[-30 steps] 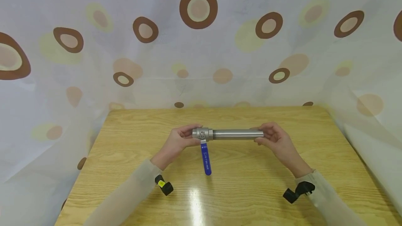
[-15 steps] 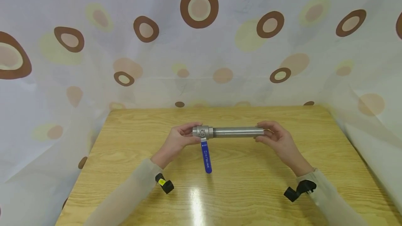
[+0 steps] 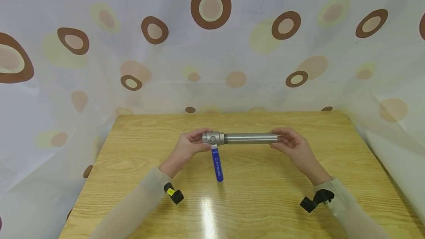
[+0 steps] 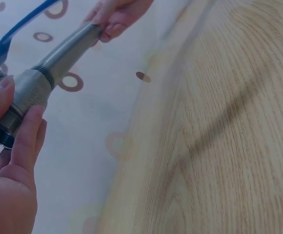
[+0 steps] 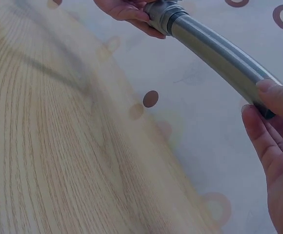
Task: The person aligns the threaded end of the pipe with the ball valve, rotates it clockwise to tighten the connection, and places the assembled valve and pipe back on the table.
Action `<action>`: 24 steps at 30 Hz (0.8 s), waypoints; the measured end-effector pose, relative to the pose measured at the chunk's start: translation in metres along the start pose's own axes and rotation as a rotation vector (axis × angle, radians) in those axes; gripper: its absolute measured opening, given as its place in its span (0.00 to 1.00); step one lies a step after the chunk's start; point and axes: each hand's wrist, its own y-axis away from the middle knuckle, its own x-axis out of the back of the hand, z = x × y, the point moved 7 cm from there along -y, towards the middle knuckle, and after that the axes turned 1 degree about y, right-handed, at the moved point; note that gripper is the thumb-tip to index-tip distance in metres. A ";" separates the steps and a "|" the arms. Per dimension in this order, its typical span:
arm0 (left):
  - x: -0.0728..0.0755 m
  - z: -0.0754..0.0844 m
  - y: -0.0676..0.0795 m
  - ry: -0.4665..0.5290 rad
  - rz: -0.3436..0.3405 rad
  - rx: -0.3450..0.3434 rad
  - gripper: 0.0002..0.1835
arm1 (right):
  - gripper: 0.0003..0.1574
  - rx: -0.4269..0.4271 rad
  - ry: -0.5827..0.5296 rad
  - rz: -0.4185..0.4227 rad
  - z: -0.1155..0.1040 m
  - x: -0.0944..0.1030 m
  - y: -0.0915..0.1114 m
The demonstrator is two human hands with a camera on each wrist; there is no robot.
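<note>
A steel ball valve (image 3: 216, 138) with a blue lever handle (image 3: 217, 165) is joined at its right side to a straight metal pipe (image 3: 250, 138). A few turns of thread show at the joint in the left wrist view. My left hand (image 3: 187, 146) grips the valve's left end between thumb and fingers; the open bore (image 4: 2, 136) faces that palm. At the other end, my right hand (image 3: 293, 148) pinches the pipe's free end with thumb and fingertips. Valve and pipe hang level above the table, and the lever points toward me.
The wooden table (image 3: 252, 194) lies below, with the joined parts' shadow on it in both wrist views. A white sheet with brown and yellow dots (image 3: 232, 54) hangs behind and at both sides. Black wrist cameras (image 3: 174, 194) sit on the sleeves.
Both hands have raised the valve and pipe very slightly in the head view. The grip of each hand looks nearly the same, and the lever still points toward me.
</note>
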 end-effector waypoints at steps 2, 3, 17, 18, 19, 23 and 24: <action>0.000 0.000 0.000 -0.005 -0.003 -0.004 0.32 | 0.25 0.000 0.029 0.010 0.000 0.001 0.000; 0.000 0.000 -0.001 -0.006 -0.004 -0.006 0.32 | 0.25 -0.005 0.048 0.018 0.001 0.002 0.000; 0.001 0.003 0.002 0.017 0.002 0.001 0.31 | 0.26 0.020 -0.016 -0.020 0.000 0.000 0.000; 0.001 0.003 0.001 0.019 0.001 0.001 0.31 | 0.26 0.020 0.000 -0.012 0.000 0.001 0.000; 0.000 0.002 0.001 0.020 0.000 0.002 0.32 | 0.25 0.017 0.022 -0.002 -0.001 0.002 0.000; 0.000 0.001 0.000 0.019 -0.008 0.004 0.33 | 0.24 0.004 0.094 0.029 0.000 0.004 0.000; 0.000 0.001 0.000 0.017 -0.008 0.005 0.33 | 0.24 0.002 0.098 0.030 0.000 0.004 0.001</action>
